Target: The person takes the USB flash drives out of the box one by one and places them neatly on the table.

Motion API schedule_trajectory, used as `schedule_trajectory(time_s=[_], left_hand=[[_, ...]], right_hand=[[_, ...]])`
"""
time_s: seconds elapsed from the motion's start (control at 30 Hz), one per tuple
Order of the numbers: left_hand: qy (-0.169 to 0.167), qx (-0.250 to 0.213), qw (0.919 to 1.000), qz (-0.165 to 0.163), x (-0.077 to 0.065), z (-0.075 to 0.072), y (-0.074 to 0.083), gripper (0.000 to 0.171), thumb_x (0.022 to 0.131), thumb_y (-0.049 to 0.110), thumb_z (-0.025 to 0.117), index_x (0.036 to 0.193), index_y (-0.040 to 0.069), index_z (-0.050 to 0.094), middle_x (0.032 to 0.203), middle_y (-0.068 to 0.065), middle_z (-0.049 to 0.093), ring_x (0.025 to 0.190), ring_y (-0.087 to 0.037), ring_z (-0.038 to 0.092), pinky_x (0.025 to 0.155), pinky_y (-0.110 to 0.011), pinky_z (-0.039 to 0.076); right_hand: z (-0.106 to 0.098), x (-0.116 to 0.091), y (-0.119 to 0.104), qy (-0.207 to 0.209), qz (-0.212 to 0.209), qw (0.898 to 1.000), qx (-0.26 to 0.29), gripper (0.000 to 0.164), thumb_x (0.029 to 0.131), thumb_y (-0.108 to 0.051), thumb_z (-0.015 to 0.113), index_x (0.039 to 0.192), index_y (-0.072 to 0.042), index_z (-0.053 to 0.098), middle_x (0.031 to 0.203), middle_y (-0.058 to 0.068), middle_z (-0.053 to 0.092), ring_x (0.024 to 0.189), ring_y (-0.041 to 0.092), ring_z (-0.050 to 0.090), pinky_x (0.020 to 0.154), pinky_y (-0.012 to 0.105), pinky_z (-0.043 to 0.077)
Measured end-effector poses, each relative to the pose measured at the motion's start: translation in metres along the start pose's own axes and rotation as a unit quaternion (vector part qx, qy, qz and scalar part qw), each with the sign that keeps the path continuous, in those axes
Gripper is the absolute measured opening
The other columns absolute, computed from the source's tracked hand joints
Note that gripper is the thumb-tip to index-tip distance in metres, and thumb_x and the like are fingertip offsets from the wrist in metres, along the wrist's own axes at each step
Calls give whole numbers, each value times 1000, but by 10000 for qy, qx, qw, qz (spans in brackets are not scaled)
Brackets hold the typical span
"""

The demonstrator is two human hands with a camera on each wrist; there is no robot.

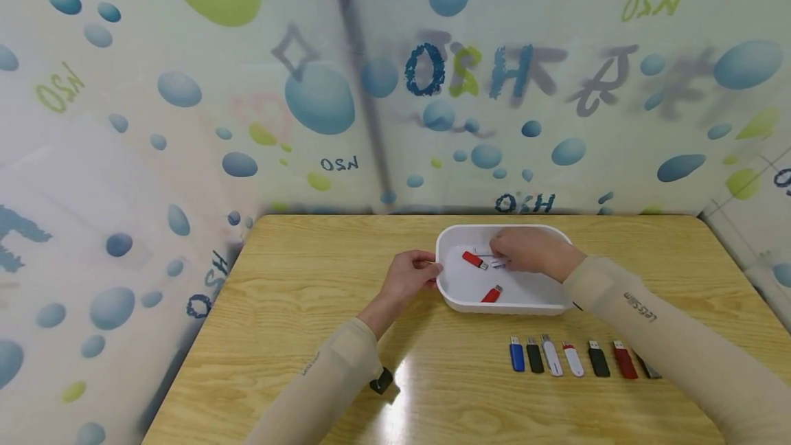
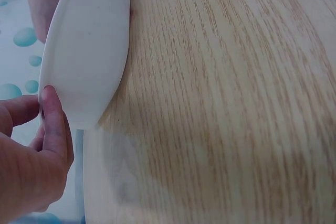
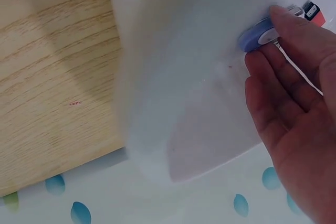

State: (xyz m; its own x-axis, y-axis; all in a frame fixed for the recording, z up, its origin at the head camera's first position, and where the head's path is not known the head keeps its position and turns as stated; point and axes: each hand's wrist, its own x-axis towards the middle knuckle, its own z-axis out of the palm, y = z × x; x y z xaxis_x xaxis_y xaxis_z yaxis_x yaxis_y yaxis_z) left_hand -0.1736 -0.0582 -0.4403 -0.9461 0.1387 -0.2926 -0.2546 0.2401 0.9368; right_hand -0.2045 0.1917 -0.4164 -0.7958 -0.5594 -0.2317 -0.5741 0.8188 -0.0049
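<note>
Pinching a blue-and-white rounded USB stick (image 3: 254, 39) between thumb and fingers, the right hand (image 1: 534, 251) is inside the white rounded plastic tray (image 1: 456, 287), right of centre in the head view. The left hand (image 1: 409, 275) grips the tray's left rim between thumb and fingers. Two red plastic USB sticks (image 1: 472, 259) lie inside; a row of multicoloured USB sticks (image 1: 552, 357) spans the lower right.
</note>
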Motion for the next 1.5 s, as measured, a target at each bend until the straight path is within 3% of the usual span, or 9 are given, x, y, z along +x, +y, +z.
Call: schedule_trajectory(time_s=[0.4, 0.9, 1.2, 1.5], left_hand=[[-10, -46, 10000, 87, -3, 2, 1, 32, 87, 10, 69, 115, -5, 64, 92, -11, 62, 70, -16, 61, 74, -36, 58], [24, 11, 10000, 23, -4, 2, 2, 34, 88, 10, 68, 118, -6, 63, 94, -12, 62, 72, -16, 61, 76, -36, 58], [28, 29, 10000, -56, -4, 2, 3, 33, 89, 11, 67, 118, -4, 63, 95, -12, 63, 79, -23, 64, 77, -36, 57], [30, 21, 10000, 25, -3, 2, 2, 32, 89, 11, 67, 117, -4, 63, 94, -12, 62, 73, -17, 62, 71, -30, 58]], right_hand=[[4, 0, 2, 23, -156, 9996, -215, 13, 82, -21, 76, 89, -16, 66, 78, -5, 55, 72, 14, 49, 71, 27, 50], [-4, -9, 3, -61, 253, 9997, 9, 13, 83, -22, 74, 90, -16, 65, 80, -4, 56, 70, 16, 50, 68, 30, 50], [-17, -25, 6, 417, 313, 9983, 277, 12, 85, -20, 71, 92, -12, 67, 80, -3, 58, 71, 15, 50, 67, 30, 50], [-26, -53, 10, 720, 541, 9931, 750, 14, 85, -21, 72, 93, -10, 67, 75, -3, 54, 68, 14, 48, 61, 27, 45]])
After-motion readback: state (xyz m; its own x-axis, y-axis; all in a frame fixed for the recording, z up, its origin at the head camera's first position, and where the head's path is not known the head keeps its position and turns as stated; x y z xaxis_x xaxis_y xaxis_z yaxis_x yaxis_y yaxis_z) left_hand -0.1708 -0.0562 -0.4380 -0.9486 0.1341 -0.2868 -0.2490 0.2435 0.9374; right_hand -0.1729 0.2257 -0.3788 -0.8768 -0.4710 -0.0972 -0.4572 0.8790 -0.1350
